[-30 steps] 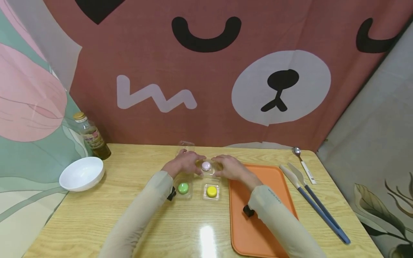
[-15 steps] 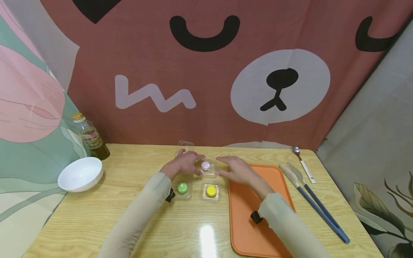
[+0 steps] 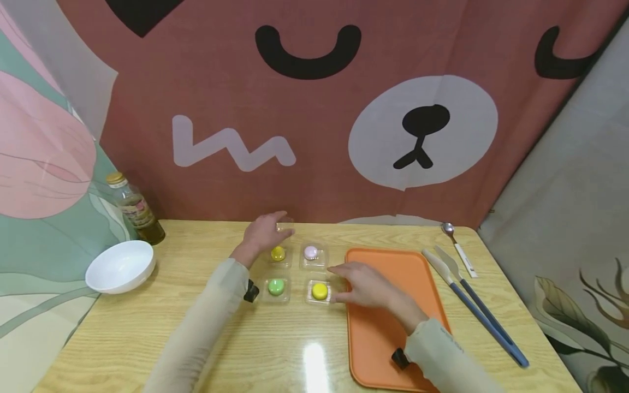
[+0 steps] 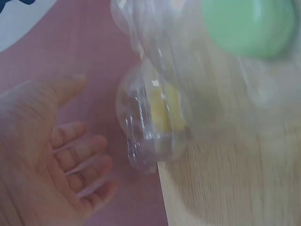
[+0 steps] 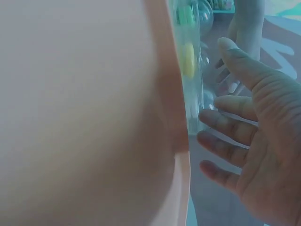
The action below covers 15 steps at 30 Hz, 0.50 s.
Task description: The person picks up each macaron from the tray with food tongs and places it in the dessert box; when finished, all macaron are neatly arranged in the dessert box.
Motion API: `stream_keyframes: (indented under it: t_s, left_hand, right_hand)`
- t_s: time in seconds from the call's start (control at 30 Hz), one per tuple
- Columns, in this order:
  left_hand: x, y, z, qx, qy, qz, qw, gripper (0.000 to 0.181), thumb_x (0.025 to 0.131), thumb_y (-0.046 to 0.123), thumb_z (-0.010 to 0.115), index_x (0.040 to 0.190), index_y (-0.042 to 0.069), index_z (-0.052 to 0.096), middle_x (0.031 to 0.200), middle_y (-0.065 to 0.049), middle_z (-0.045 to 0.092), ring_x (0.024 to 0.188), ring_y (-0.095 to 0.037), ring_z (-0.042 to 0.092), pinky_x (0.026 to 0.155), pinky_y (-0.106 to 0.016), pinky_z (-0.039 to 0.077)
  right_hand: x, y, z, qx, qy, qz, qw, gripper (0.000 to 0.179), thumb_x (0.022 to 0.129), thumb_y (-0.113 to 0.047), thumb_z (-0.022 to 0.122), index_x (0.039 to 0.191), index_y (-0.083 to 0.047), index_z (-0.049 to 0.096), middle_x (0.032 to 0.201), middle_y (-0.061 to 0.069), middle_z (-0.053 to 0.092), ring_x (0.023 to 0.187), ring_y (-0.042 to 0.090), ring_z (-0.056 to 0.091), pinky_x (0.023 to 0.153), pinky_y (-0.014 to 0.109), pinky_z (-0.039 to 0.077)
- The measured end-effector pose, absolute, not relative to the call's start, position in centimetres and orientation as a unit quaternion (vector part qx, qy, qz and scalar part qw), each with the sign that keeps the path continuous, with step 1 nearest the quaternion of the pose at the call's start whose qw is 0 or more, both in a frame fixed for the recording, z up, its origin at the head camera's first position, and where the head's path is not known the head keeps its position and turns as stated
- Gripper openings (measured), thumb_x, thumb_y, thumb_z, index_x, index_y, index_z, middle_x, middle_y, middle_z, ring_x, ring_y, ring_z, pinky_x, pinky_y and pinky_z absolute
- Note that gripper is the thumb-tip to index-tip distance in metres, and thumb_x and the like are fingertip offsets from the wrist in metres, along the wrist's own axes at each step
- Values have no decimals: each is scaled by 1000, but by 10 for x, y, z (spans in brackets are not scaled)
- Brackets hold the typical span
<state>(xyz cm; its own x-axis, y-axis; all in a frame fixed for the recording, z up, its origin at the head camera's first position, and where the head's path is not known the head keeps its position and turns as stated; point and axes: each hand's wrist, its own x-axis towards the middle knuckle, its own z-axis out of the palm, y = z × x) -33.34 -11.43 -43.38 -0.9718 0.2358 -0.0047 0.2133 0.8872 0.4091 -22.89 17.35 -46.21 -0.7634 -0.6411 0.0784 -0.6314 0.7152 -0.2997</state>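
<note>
My left hand (image 3: 263,233) reaches to the back of the table, fingers loosely spread beside a clear plastic container (image 3: 285,225). In the left wrist view its fingers hold nothing and stay apart from the clear packaging (image 4: 141,136). Just in front are clear boxes with a round gold-yellow piece (image 3: 278,253), a lilac one (image 3: 310,252), a green one (image 3: 276,287) and a bright yellow one (image 3: 319,291), all macaron-like. My right hand (image 3: 366,286) is over the orange tray's (image 3: 388,349) left part, thumb and fingers apart, fingertips close to the bright yellow piece's box, holding nothing.
A white bowl (image 3: 120,267) and a bottle of dark liquid (image 3: 137,210) stand at the left. Right of the tray lie tongs (image 3: 484,311) with blue handles and a white-handled spoon (image 3: 459,251). A curtain (image 3: 221,191) with a bear print hangs behind the table.
My left hand has moved back and left from the lilac piece, uncovering the gold-yellow one. My right hand has come nearer me, from beside the lilac piece to beside the bright yellow one.
</note>
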Motion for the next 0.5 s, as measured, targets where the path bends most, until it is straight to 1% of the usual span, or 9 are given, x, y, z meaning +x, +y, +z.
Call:
stream_keyframes:
  t_s: [0.07,0.1,0.23,0.27,0.37,0.5]
  left_hand:
    - [-335,-119,-434,85,974,206,27,65,97,47,61,153,19,45,153,-5,53,138,-35,52,97,-54,53]
    - [-336,-122,-434,73,976,203,25,63,97,47,60,152,19,47,151,-6,55,137,-36,53,96,-55,53]
    - [-340,-135,-439,26,979,201,29,54,99,45,55,149,22,51,138,-9,64,123,-35,63,85,-56,54]
    - [-341,-138,-441,17,978,207,33,53,100,44,54,148,22,52,135,-9,66,121,-34,64,85,-56,54]
    - [-344,-149,-446,7,970,235,55,54,102,41,52,150,18,51,134,-11,66,120,-32,64,90,-55,53]
    - [-348,-159,-454,18,958,274,85,56,103,38,51,151,9,48,140,-17,63,128,-36,59,104,-56,48]
  right_hand:
    - [-224,172,-463,-343,927,-152,16,74,85,-53,77,143,-11,59,139,10,65,127,28,61,107,46,50]
    - [-223,171,-463,-340,928,-151,18,75,85,-53,77,143,-11,58,140,10,64,128,29,61,108,47,50]
    - [-219,168,-466,-327,933,-148,24,76,85,-52,77,145,-11,57,143,12,61,132,31,58,110,50,47]
    - [-219,167,-467,-324,934,-148,25,76,85,-53,77,145,-12,57,143,11,61,132,31,58,110,50,47]
    - [-218,166,-469,-319,936,-147,25,76,85,-55,76,144,-11,57,143,11,61,132,31,58,110,50,48]
    - [-217,164,-471,-325,935,-141,14,78,85,-57,75,145,-9,56,142,11,62,130,31,59,109,48,49]
